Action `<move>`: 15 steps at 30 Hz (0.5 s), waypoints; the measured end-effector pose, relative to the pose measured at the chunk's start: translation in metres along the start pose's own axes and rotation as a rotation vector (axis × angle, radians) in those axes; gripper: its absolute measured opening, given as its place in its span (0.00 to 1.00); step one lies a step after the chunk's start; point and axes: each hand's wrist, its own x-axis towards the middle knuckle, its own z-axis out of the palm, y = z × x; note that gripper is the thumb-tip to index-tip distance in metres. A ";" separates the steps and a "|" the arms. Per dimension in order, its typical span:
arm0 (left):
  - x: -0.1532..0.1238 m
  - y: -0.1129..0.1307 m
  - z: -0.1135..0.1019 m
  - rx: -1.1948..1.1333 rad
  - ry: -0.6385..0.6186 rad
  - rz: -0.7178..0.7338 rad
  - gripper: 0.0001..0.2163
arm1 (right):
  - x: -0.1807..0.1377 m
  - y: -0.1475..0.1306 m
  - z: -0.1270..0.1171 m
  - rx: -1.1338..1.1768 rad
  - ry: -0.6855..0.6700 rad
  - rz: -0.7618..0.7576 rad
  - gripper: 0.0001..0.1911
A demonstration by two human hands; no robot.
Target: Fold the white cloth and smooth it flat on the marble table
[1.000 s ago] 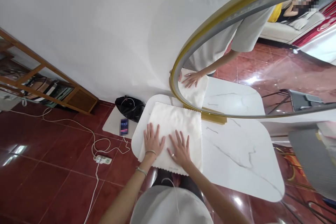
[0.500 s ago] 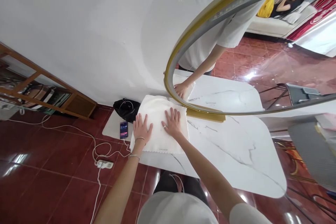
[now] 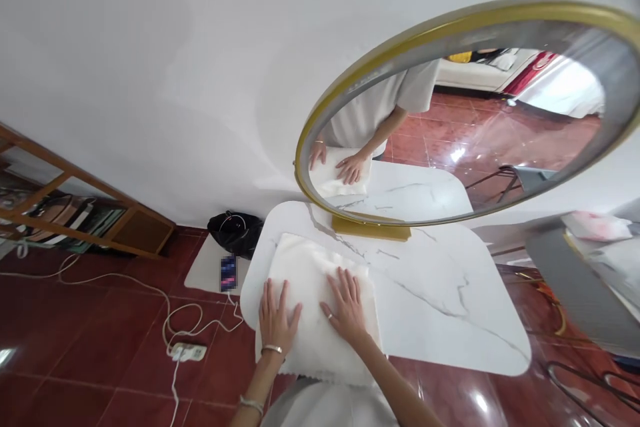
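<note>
A white cloth [image 3: 313, 320] with a scalloped edge lies on the left part of a white marble-patterned table [image 3: 440, 287]. It reaches over the table's front edge toward my body. My left hand [image 3: 279, 320] rests on the cloth's left side, palm down with fingers spread. Flat on its right side is my right hand [image 3: 346, 307], fingers stretched out and a ring on one of them. Neither hand grips the cloth.
An oval gold-framed mirror [image 3: 320, 107] stands on a gold base [image 3: 370, 227] behind the cloth. To the left are a black bag [image 3: 235, 233], a phone [image 3: 229, 273], a power strip [image 3: 187, 351] with cables, and a wooden shelf [image 3: 145, 230]. A grey chair [image 3: 570, 280] stands right.
Both hands and the cloth have slid toward my body, baring the table's back left corner. The cloth now overhangs the front edge. My view has shifted too, showing more of the mirror.
</note>
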 end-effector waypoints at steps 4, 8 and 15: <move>0.056 0.020 -0.001 -0.194 -0.017 -0.093 0.27 | -0.015 0.017 -0.005 -0.038 0.074 0.065 0.35; 0.122 0.042 -0.013 -0.207 -0.277 -0.250 0.25 | -0.017 0.021 -0.003 -0.041 0.098 0.088 0.37; 0.179 0.060 -0.019 -0.046 -0.443 -0.477 0.23 | -0.017 0.020 0.005 -0.066 0.126 0.087 0.38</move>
